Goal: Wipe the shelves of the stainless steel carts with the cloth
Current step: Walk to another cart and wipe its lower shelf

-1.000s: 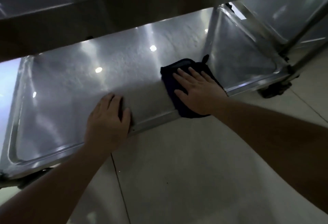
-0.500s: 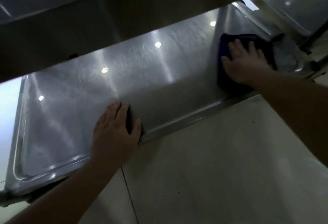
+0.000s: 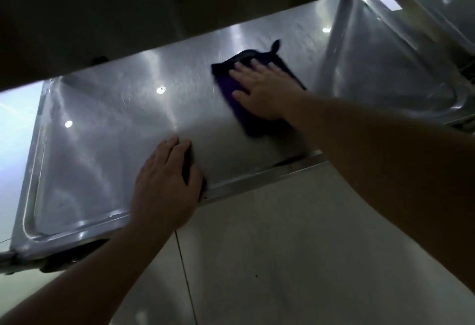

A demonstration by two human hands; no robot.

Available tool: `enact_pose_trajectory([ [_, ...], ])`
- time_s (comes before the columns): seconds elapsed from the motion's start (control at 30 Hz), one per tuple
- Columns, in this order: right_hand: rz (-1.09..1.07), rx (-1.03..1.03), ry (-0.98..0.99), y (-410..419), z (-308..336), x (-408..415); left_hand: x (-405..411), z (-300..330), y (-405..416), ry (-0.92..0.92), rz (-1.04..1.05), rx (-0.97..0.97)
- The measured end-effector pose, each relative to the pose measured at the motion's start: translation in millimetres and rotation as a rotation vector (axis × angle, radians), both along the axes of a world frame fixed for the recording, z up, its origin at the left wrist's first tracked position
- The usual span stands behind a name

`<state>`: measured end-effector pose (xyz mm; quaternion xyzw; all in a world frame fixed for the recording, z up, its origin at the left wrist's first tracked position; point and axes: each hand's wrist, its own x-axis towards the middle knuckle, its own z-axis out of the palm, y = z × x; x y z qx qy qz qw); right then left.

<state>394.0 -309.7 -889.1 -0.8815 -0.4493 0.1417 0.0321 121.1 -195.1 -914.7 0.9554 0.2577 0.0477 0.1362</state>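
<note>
Low down, wiping the bottom shelf [image 3: 108,139] of a steel cart.

Its brushed surface is dull and streaky under reflected lights. The left hand [image 3: 164,185] lies flat over the front rim, gripping nothing, probably to brace the cart. The right hand [image 3: 262,90], fingers spread, presses the dark purple cloth [image 3: 231,88] flat toward the shelf's right side.

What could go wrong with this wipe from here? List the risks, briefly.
1. The right hand presses flat on the dark purple cloth with no grip, so the cloth may bunch or slide out.
2. The left hand braces over the steel shelf's raised front rim; that edge could dig in.
3. The upper shelf overhangs closely, risking a bump.
</note>
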Motion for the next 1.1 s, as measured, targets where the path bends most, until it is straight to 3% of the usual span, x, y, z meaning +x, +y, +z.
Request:
enact_pose_trajectory([
  [0.23, -0.441, -0.026, 0.009, -74, 6, 103, 2, 1, -2, -0.025, 0.032, 0.0],
  [0.37, -0.686, -0.058, 0.009, -160, 12, 126, 4, 2, -6, -0.053, 0.049, 0.014],
  [0.5, -0.733, -0.056, 0.004, -211, 13, 102, 7, 1, -9, -0.076, 0.069, 0.015],
  [0.7, -0.874, -0.039, -0.004, -213, 2, 17, 5, 1, -9, -0.062, 0.078, 0.001],
  [0.83, -0.663, 0.04, -0.046, -156, -3, -67, 4, 2, -9, -0.054, 0.085, -0.001],
  [0.97, -0.242, 0.068, -0.072, -91, -8, -153, 1, 1, -9, -0.056, 0.065, 0.005],
  [1.1, -0.074, 0.088, -0.109, -92, -8, -149, -2, 1, -4, -0.07, 0.032, 0.019],
])
